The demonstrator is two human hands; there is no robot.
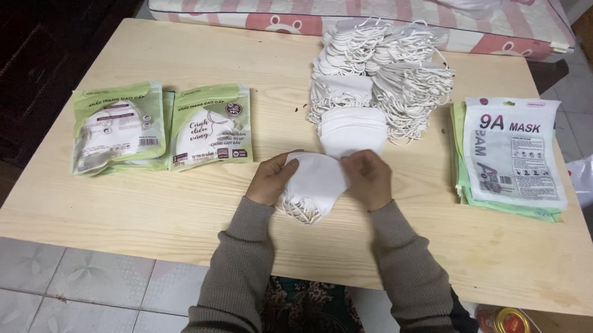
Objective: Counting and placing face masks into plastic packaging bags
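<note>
Both sleeves frame my left hand [271, 180] and right hand [368, 179] gripping a small stack of white masks [312, 180], two filled pouches [163, 126] done, a big loose mask heap [379, 71] remaining.

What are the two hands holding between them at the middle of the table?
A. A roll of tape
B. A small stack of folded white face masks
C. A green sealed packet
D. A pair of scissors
B: the left hand and right hand both grip a small stack of folded white face masks, its ear loops hanging toward the person, on the wooden table; the filled green packets lie untouched to the left.
</note>
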